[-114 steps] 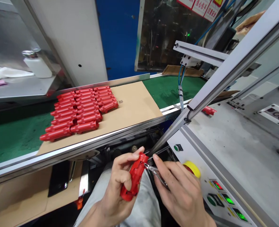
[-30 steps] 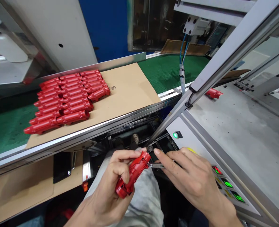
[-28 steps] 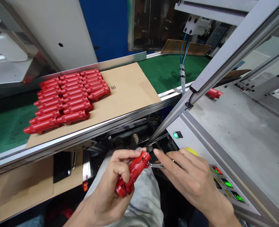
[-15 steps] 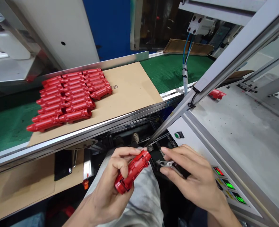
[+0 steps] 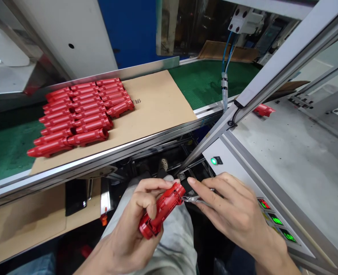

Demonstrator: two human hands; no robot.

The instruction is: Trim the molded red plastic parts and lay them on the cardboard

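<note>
On a factory line, a green ribbed conveyor belt (image 5: 211, 84) runs behind a polished steel side rail (image 5: 100, 158). A flat brown cardboard sheet (image 5: 157, 99) lies on the belt and carries tightly packed rows of red ribbed plastic parts (image 5: 77, 118), laid side by side. A single matching red part (image 5: 263, 110) lies apart on the scuffed white machine top (image 5: 295, 172), near its far edge.

Below the rail, in the narrow gap between the conveyor and the white control panel (image 5: 274, 225), the person's hands work above their pale grey trousers (image 5: 174, 244). The left hand (image 5: 128, 219) is closed around a red moulded plastic part (image 5: 161, 210), holding it tilted with its upper end towards the right hand. The right hand (image 5: 232, 210) pinches small steel pliers (image 5: 194, 199) between thumb and fingers, their tips just at that upper end.
</note>
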